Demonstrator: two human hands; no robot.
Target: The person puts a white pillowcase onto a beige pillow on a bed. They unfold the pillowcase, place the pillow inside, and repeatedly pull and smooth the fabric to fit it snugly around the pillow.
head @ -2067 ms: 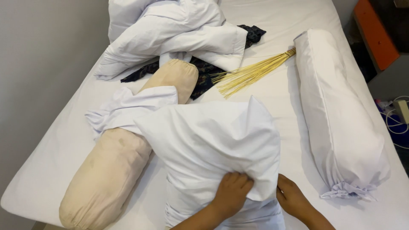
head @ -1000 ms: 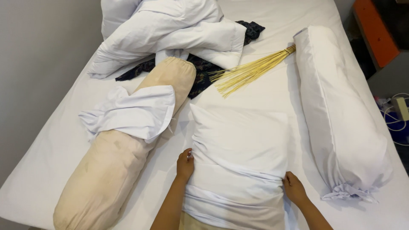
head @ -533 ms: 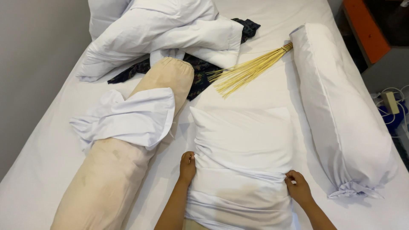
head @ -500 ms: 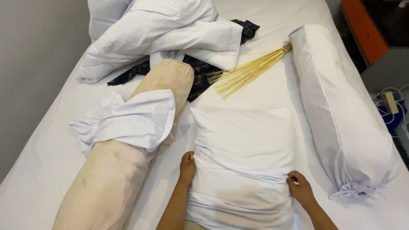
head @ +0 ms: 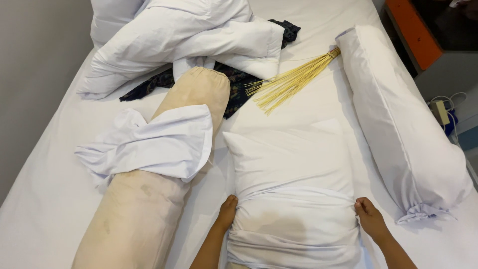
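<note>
A white pillow (head: 294, 169) lies flat on the bed in front of me, its case bunched in folds near my hands. My left hand (head: 226, 211) presses against the pillow's left side, fingers closed on the case edge. My right hand (head: 368, 219) grips the case on the right side. A bare beige bolster (head: 149, 199) lies to the left, with a loose white pillowcase (head: 159, 144) draped across it.
A white-cased bolster (head: 398, 119) lies along the right of the bed. A straw hand broom (head: 291, 82), a dark patterned cloth (head: 239, 84) and a heap of white bedding (head: 184, 40) lie farther up. The grey wall runs along the left; an orange-edged cabinet (head: 408, 35) stands right.
The pillow went from held upright to lying flat. Since then my hands have stayed at its sides, shifting slightly down the case.
</note>
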